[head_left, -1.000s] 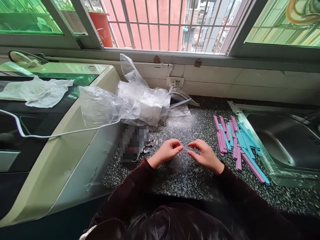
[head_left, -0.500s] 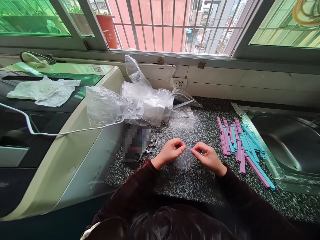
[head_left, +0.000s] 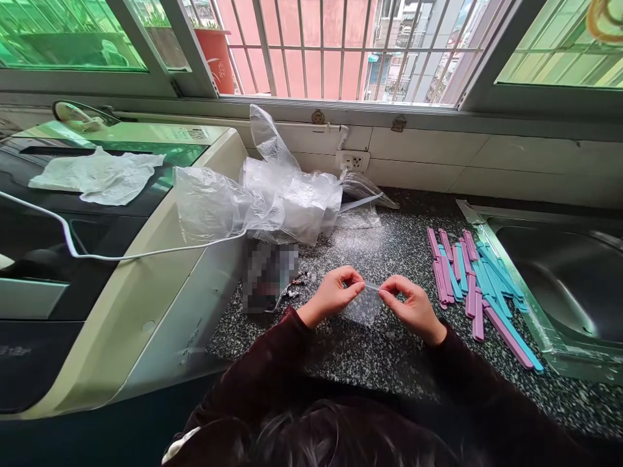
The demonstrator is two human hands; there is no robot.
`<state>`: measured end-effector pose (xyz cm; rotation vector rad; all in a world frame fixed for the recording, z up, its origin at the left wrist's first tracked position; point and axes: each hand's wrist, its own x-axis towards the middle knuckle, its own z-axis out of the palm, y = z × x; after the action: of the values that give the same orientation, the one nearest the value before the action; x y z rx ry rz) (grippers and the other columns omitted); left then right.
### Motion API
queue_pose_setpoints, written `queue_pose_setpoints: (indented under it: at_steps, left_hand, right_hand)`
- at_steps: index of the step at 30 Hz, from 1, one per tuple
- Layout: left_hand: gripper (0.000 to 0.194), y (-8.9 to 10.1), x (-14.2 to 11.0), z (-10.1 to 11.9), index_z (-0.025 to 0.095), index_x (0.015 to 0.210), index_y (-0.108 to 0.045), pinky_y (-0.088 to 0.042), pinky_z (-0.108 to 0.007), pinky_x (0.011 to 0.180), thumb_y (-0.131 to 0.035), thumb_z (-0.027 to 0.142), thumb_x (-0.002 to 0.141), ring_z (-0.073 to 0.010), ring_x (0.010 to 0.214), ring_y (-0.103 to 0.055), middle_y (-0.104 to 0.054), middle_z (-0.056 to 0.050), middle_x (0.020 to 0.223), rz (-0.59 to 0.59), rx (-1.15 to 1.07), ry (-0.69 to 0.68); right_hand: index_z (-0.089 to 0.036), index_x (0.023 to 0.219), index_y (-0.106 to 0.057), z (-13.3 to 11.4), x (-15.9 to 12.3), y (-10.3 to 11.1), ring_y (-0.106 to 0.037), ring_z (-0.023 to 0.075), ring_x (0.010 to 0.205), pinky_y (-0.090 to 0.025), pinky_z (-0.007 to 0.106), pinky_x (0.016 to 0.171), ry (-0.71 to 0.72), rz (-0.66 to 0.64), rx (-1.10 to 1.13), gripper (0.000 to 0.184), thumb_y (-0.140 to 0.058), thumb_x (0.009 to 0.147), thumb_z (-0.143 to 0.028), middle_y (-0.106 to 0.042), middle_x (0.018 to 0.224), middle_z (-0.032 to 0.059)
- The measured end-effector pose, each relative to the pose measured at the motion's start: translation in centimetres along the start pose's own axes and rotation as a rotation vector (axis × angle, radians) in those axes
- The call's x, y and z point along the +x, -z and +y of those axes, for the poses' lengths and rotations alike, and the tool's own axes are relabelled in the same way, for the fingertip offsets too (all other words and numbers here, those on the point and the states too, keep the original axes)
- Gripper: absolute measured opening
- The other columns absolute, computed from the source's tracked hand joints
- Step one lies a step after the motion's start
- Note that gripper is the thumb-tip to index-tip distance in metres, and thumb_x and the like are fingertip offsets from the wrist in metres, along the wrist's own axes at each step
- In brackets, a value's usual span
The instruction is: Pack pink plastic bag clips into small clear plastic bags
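Note:
Both hands pinch the top edge of a small clear plastic bag point(head_left: 363, 310), which hangs down over the speckled counter. My left hand point(head_left: 337, 292) grips its left corner between thumb and forefinger. At the other corner, my right hand point(head_left: 407, 305) holds it the same way. The top edge is stretched between the fingertips and looks folded, though I cannot make out its detail. To the right lie purple bag-sealing clips point(head_left: 506, 334) and blue clips point(head_left: 487, 282) in a loose pile. Behind my hands sits a heap of clear plastic bags point(head_left: 296, 201).
A metal sink point(head_left: 540, 259) is at the right. On the left stands a washing machine point(head_left: 195, 285) with a crumpled white cloth point(head_left: 104, 175) on top and a white cable point(head_left: 146, 255) across it. A blurred-out dark object point(head_left: 267, 279) with a beaded strap lies left of my hands.
The view has shifted slightly, so the scene sits a little further right. Both hands keep their pinch on the bag, with its top edge drawn slightly more level.

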<state>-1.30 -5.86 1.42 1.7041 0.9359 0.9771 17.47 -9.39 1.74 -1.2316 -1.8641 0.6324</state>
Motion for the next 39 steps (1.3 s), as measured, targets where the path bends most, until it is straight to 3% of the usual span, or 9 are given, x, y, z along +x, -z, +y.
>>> queue_pose_setpoints:
  at_steps: [6, 12, 24, 39]
  left_hand:
    - [0.013, -0.04, -0.04, -0.09, 0.014, 0.072, -0.059, -0.039, -0.024, 0.062, -0.062, 0.027, 0.071, -0.0116, 0.066, -0.049, -0.057, -0.001, 0.07, -0.059, 0.039, 0.064]
    - [0.015, -0.02, 0.03, -0.38, 0.014, 0.066, -0.058, -0.039, -0.025, 0.065, -0.06, 0.027, 0.074, -0.0118, 0.068, -0.049, -0.055, -0.001, 0.067, -0.042, -0.03, -0.016]
    - [0.01, -0.08, 0.03, 0.18, 0.014, 0.067, -0.06, -0.04, -0.025, 0.066, -0.061, 0.023, 0.071, -0.0117, 0.068, -0.05, -0.056, -0.001, 0.069, -0.103, -0.044, 0.072]
    - [0.009, -0.3, -0.07, 0.24, 0.014, 0.065, -0.059, -0.043, -0.025, 0.067, -0.059, 0.022, 0.071, -0.0124, 0.068, -0.053, -0.059, -0.001, 0.068, -0.064, 0.014, 0.04]
  right_hand:
    - [-0.02, 0.068, -0.056, -0.18, -0.01, -0.18, -0.053, 0.0145, 0.066, -0.043, 0.029, 0.062, 0.028, -0.003, 0.004, 0.018, -0.055, 0.082, -0.03, -0.058, 0.066, 0.002]
    - [-0.02, 0.069, -0.058, -0.11, -0.02, -0.25, -0.053, 0.0143, 0.065, -0.043, 0.029, 0.061, 0.024, 0.057, 0.01, 0.015, -0.056, 0.081, -0.029, -0.058, 0.066, 0.0019]
    - [-0.02, 0.063, -0.054, -0.34, -0.03, -0.21, -0.052, 0.0142, 0.064, -0.042, 0.029, 0.062, 0.084, 0.065, -0.026, 0.018, -0.055, 0.081, -0.024, -0.056, 0.063, 0.0007]
    - [-0.02, 0.07, -0.058, -0.32, -0.13, -0.33, -0.055, 0.0154, 0.068, -0.044, 0.031, 0.065, 0.072, 0.053, 0.006, 0.013, -0.057, 0.081, -0.027, -0.06, 0.068, 0.0023]
